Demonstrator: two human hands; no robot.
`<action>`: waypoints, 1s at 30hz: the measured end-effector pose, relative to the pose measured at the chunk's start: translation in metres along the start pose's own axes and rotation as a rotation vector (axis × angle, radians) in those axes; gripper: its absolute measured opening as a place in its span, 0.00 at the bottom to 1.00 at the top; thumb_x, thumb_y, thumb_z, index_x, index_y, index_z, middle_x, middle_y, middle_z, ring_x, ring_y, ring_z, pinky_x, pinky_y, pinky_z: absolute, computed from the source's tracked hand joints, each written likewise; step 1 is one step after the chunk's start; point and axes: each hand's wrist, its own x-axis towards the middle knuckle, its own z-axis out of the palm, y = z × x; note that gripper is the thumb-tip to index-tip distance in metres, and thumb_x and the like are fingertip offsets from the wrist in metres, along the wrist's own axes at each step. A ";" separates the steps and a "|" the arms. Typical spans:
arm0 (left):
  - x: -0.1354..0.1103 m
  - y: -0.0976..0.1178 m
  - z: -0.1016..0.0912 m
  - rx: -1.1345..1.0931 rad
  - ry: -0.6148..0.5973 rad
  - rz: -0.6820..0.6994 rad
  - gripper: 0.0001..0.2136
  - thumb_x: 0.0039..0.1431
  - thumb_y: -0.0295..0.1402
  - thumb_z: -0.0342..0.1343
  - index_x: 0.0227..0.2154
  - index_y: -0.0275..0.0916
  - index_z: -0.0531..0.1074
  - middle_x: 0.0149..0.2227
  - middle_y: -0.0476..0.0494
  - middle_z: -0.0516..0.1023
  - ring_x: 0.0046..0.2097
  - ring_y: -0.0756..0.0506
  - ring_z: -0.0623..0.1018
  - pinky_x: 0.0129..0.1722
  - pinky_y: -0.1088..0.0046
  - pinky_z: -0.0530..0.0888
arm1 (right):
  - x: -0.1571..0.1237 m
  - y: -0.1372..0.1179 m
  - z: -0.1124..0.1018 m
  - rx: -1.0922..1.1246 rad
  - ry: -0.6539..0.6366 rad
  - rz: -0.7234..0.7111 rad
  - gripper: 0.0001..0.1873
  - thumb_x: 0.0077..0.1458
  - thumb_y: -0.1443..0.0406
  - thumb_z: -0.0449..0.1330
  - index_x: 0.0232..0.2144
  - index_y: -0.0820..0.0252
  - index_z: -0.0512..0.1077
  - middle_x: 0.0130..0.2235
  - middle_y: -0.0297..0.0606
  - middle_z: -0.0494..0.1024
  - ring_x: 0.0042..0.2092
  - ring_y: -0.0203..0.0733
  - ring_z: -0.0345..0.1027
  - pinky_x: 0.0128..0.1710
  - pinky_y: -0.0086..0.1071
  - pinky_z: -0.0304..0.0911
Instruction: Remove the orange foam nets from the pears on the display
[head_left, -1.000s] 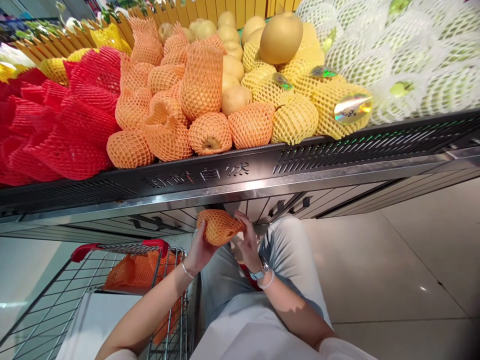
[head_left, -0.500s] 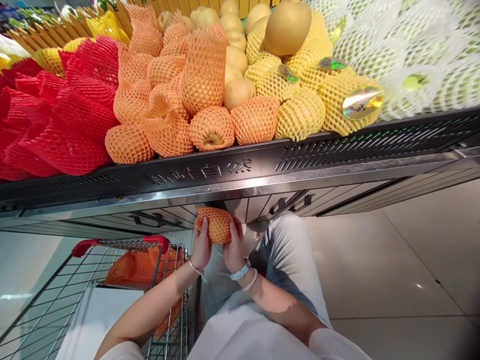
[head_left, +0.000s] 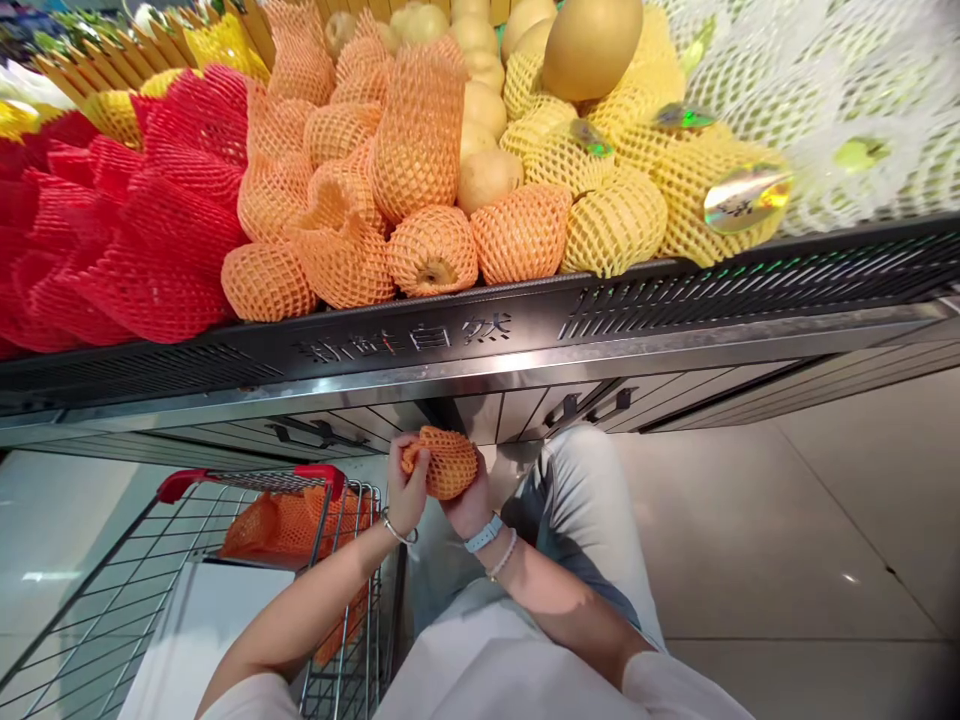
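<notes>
Held above my knees, in front of the stand, is a round fruit in an orange foam net, which looks like a pear. My right hand cups it from below and from the right. At its left end, my left hand pinches the gathered edge of the net, thumb on top. The fruit's skin is mostly hidden by the mesh. Above, similar orange-netted pears lie along the front of the display, beside bare brown-yellow pears.
A black display rim with a metal edge runs across. Red-netted fruit lies left, yellow-netted pears and white-netted fruit right. A wire shopping cart at lower left holds loose orange foam nets and a white box.
The netted fruit has turned and tilted between my hands. My left fingers have shifted onto the net's end, and my right hand has slid beneath the fruit. The view has moved slightly.
</notes>
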 end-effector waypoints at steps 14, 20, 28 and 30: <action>-0.003 -0.021 -0.003 -0.002 -0.509 0.274 0.57 0.24 0.46 0.73 0.61 0.52 0.50 0.57 0.33 0.65 0.58 0.32 0.69 0.57 0.49 0.64 | -0.011 -0.028 -0.015 -0.076 -0.172 0.161 0.20 0.52 0.52 0.54 0.37 0.60 0.75 0.44 0.41 0.78 0.46 0.44 0.73 0.49 0.41 0.66; -0.018 -0.020 0.007 -0.073 -0.244 0.208 0.61 0.25 0.45 0.73 0.63 0.50 0.41 0.55 0.34 0.67 0.56 0.34 0.71 0.57 0.51 0.66 | -0.010 -0.031 -0.012 -0.111 -0.126 -0.002 0.15 0.54 0.54 0.56 0.40 0.53 0.74 0.45 0.35 0.79 0.48 0.41 0.71 0.52 0.40 0.64; 0.012 0.023 -0.001 -0.682 -0.083 -0.639 0.28 0.46 0.49 0.60 0.49 0.39 0.69 0.45 0.41 0.77 0.49 0.39 0.76 0.54 0.58 0.70 | -0.024 -0.037 0.011 -0.388 -0.230 -0.385 0.28 0.60 0.44 0.44 0.53 0.46 0.69 0.62 0.32 0.64 0.65 0.40 0.53 0.66 0.43 0.43; 0.019 0.031 -0.004 -0.796 -0.081 -0.735 0.23 0.48 0.46 0.59 0.46 0.39 0.71 0.44 0.42 0.79 0.48 0.40 0.76 0.55 0.59 0.69 | -0.024 -0.035 0.008 -0.559 -0.237 -0.607 0.27 0.62 0.47 0.43 0.58 0.45 0.63 0.65 0.30 0.58 0.67 0.39 0.45 0.68 0.44 0.36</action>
